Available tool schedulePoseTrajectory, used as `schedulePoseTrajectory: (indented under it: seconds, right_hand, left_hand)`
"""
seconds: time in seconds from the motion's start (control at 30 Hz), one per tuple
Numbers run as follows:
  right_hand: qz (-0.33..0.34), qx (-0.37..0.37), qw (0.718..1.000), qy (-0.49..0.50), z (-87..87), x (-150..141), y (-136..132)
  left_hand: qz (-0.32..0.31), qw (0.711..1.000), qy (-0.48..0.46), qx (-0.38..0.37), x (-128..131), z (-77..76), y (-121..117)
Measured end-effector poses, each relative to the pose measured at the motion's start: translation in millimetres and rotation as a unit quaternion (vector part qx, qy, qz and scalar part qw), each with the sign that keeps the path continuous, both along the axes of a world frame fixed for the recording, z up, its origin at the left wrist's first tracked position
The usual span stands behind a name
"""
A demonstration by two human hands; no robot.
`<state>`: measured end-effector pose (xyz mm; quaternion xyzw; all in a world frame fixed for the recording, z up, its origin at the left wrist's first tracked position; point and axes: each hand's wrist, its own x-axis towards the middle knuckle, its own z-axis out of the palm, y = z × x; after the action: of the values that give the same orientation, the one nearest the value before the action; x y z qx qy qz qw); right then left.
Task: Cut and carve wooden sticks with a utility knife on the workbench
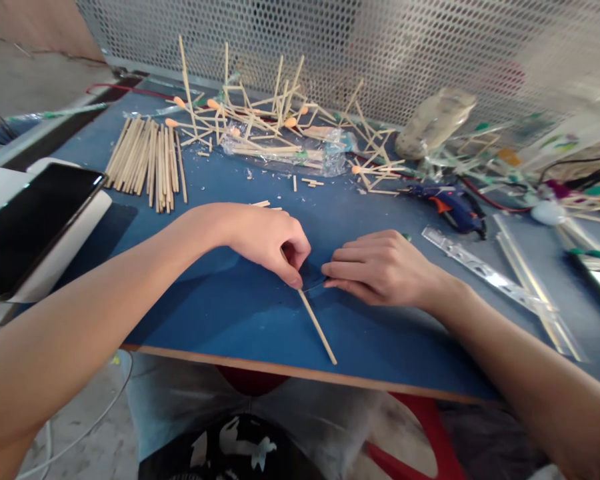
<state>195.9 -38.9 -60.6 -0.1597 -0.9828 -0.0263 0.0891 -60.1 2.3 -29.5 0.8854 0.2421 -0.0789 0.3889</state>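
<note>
My left hand [280,248] is closed, thumb and fingers pinching a thin wooden stick [319,328]. The stick slants toward me, its near end close to the table's front edge. My right hand [377,268] is closed just to the right, palm down. From its fingertips a thin dark strip [314,287], perhaps a blade or wire, reaches to the stick beside my left thumb. Most of that strip is hidden in the fingers. Behind my left wrist, short stick pieces [261,204] lie partly covered.
A bundle of wooden sticks [143,160] lies at the left, near a phone [40,220] on a white box. Stick frames [280,107] with orange tips line the back. A blue glue gun [453,205], clear ruler [480,268] and cloudy jar [433,123] are at the right.
</note>
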Motion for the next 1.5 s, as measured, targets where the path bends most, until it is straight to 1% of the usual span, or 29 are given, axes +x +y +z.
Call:
schedulePoseTrajectory:
  seconds: [0.23, 0.5, 0.67, 0.77, 0.93, 1.07, 1.2, 1.3, 1.5]
  right_hand:
    - [-0.002, 0.000, 1.000, -0.006, 0.4, 0, 0]
    - [-0.023, 0.020, 0.999, -0.018, 6.4, -10, -12]
    - [0.006, 0.038, 0.999, -0.029, 10.0, -14, -11]
    - [-0.013, 0.052, 0.998, -0.034, 10.9, -17, -13]
    - [-0.003, 0.036, 0.998, -0.047, 12.5, -18, -15]
    - [-0.017, 0.040, 0.998, -0.047, 13.3, -19, -15]
    - [0.004, 0.034, 0.998, -0.047, 13.0, -18, -13]
    - [0.002, 0.040, 0.998, -0.040, 11.8, -20, -13]
    - [-0.001, 0.008, 0.998, -0.060, 13.3, -17, -10]
  left_hand:
    - [-0.007, 1.000, 0.006, 0.009, 0, 0.3, 0]
    - [-0.014, 1.000, 0.004, 0.001, -1, 1.6, 0]
    - [-0.018, 1.000, 0.009, 0.004, 0, 1.5, 2]
    - [-0.023, 1.000, 0.013, -0.003, 0, 0.8, 3]
    - [-0.020, 1.000, 0.015, 0.005, 0, 0.3, 3]
    - [-0.024, 1.000, 0.017, -0.003, 1, 0.8, 2]
    - [-0.017, 1.000, 0.022, 0.008, 2, 2.3, 2]
    - [-0.017, 0.999, 0.032, 0.011, 3, 2.9, 2]
    - [-0.004, 0.998, 0.036, 0.055, 5, 2.5, -1]
